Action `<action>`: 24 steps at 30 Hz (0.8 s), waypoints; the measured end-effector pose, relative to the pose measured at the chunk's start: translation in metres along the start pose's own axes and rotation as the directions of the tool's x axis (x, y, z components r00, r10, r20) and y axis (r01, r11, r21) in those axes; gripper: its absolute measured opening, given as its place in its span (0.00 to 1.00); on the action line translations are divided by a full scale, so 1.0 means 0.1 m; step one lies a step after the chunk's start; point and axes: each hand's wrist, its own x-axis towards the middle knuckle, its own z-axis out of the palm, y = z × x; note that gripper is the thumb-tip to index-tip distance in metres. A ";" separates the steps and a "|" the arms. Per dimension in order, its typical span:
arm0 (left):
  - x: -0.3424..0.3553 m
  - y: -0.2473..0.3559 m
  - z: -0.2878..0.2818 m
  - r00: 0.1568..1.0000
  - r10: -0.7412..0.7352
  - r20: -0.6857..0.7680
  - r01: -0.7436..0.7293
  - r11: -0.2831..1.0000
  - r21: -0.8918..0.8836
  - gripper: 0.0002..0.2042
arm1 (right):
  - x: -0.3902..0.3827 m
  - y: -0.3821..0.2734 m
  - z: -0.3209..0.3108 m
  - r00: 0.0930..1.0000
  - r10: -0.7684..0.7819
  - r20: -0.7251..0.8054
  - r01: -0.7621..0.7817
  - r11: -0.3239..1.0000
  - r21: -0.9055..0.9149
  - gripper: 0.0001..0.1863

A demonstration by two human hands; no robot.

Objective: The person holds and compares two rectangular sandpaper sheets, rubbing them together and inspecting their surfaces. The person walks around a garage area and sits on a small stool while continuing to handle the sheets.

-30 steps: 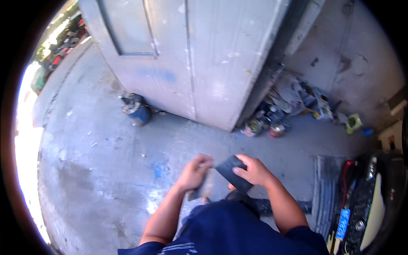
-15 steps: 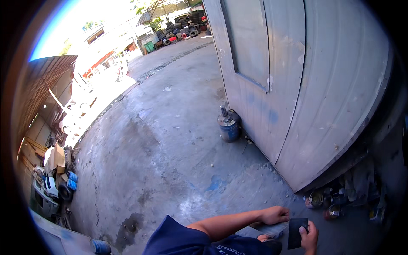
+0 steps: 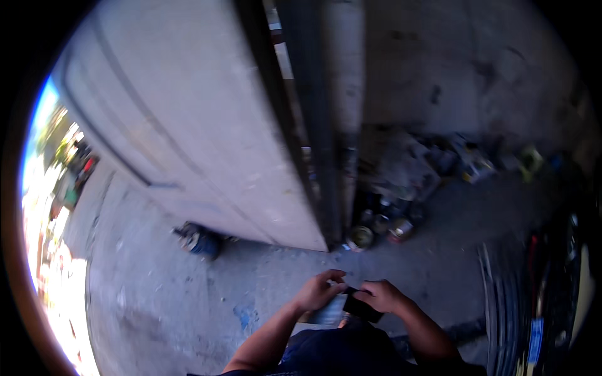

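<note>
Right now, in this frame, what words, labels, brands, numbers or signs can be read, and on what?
None can be read.
Blue number plate, far right: too blurred.
Crumpled papers by the wall: too blurred.
Open tin: too small and blurred.
Dark sheet in the right hand: no print visible.

Flat pad (image 3: pixel 362 308) in R fingers (image 3: pixel 371 289), its upper end just beside L fingers (image 3: pixel 334 276); floor (image 3: pixel 157 307) below both. Door panel (image 3: pixel 207 125) ahead & L of fingers; canister (image 3: pixel 202 242) on floor nr its foot, also L. Cans (image 3: pixel 360 238) ahead, slightly R, just past panel's lower corner. Paper heap (image 3: pixel 407 166) behind cans, nr wall (image 3: pixel 426 75). Strips (image 3: pixel 500 307) well R of fingers.
</note>
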 end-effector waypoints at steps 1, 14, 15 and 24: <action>0.05 0.07 0.05 0.999 -0.018 0.035 0.016 0.998 0.056 0.16 | 0.04 0.08 -0.05 0.997 -0.032 0.073 0.036 0.998 -0.050 0.16; 1.71 0.80 0.83 0.895 0.161 0.416 -0.248 0.955 0.164 0.08 | -0.81 0.78 -1.10 0.858 0.240 -0.454 -0.183 0.969 0.166 0.12; 1.92 0.76 0.82 0.887 0.168 0.430 -0.248 0.959 0.136 0.08 | -0.84 0.86 -1.17 0.829 0.267 -0.491 -0.204 0.962 0.179 0.12; 3.33 1.04 1.18 0.800 0.255 0.543 -0.327 0.944 0.038 0.08 | -1.31 1.37 -1.58 0.443 0.546 -0.711 -0.352 0.836 0.422 0.08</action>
